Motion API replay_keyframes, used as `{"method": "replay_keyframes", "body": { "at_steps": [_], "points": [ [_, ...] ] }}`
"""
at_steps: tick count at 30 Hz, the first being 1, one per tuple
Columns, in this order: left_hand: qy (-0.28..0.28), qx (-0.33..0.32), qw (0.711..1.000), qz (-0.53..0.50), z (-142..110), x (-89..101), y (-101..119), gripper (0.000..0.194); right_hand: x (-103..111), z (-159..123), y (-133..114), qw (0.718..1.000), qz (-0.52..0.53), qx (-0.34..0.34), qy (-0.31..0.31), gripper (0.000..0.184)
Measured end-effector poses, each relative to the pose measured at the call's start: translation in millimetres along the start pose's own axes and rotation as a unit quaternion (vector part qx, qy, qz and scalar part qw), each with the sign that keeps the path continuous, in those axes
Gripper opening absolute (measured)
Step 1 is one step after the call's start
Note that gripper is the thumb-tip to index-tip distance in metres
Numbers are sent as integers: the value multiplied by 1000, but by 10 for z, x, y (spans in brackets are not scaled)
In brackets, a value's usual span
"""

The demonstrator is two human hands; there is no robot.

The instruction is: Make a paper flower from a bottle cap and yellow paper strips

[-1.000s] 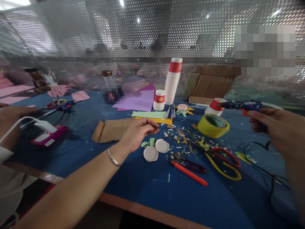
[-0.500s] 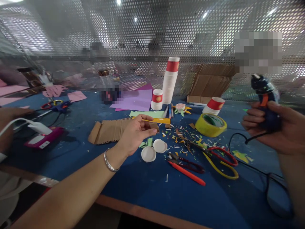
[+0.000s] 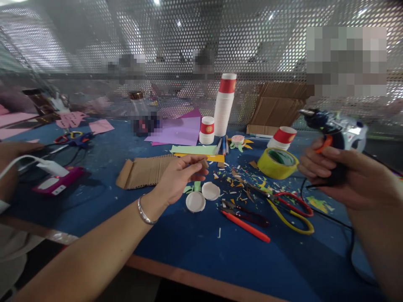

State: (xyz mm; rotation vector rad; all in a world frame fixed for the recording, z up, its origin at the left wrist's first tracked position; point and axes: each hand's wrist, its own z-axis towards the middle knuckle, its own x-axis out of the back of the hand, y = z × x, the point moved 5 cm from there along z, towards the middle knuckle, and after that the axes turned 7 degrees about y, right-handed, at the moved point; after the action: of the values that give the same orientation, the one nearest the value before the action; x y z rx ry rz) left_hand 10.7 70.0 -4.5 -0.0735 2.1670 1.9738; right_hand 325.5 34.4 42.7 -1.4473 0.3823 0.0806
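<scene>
Between the thumb and fingers of my left hand (image 3: 184,176) is a small piece of cardboard (image 3: 204,163), held above the table. My right hand (image 3: 343,174) grips a hot glue gun (image 3: 338,130), its nozzle pointing left and its orange trigger under my fingers. Below my left hand lie two white paper discs (image 3: 195,201) and some green paper bits (image 3: 197,187). A larger corrugated cardboard strip (image 3: 145,172) rests beyond my left wrist. Red-and-yellow scissors (image 3: 292,209) and a roll of yellow tape (image 3: 278,163) lie between my hands.
A tall stack of paper cups (image 3: 224,109) stands at the back beside a single cup (image 3: 207,131). Dark-handled pliers (image 3: 248,214) and an orange pen (image 3: 247,227) lie in front. A purple power strip (image 3: 58,182) sits left, near another person's arm (image 3: 15,167). The glue gun's cord trails right.
The glue gun in my right hand has turned from nozzle-up to pointing left, and the hand has shifted left. My left fingers have tilted the cardboard piece.
</scene>
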Motion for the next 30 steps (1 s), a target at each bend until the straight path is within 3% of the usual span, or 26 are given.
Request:
{"method": "replay_keyframes", "body": {
  "at_steps": [6,12,19,21,26,30],
  "points": [
    [-3,-26,1000,5,26,19,56,19,-64,-33,158,991,-131,2,-1,21],
    [-50,-29,997,57,16,-28,21,22,-131,-90,317,952,-300,-19,-51,34],
    [-33,-71,990,117,54,31,85,18,-111,-72,303,942,-335,-2,-38,40],
    [-7,-90,988,127,84,91,128,20,-51,-27,258,926,-376,19,-23,41],
    [83,-130,982,105,149,268,225,17,261,123,2,884,-456,50,89,34],
    [85,-146,981,92,136,278,265,16,543,245,-145,812,-566,28,142,27]
  ]
}}
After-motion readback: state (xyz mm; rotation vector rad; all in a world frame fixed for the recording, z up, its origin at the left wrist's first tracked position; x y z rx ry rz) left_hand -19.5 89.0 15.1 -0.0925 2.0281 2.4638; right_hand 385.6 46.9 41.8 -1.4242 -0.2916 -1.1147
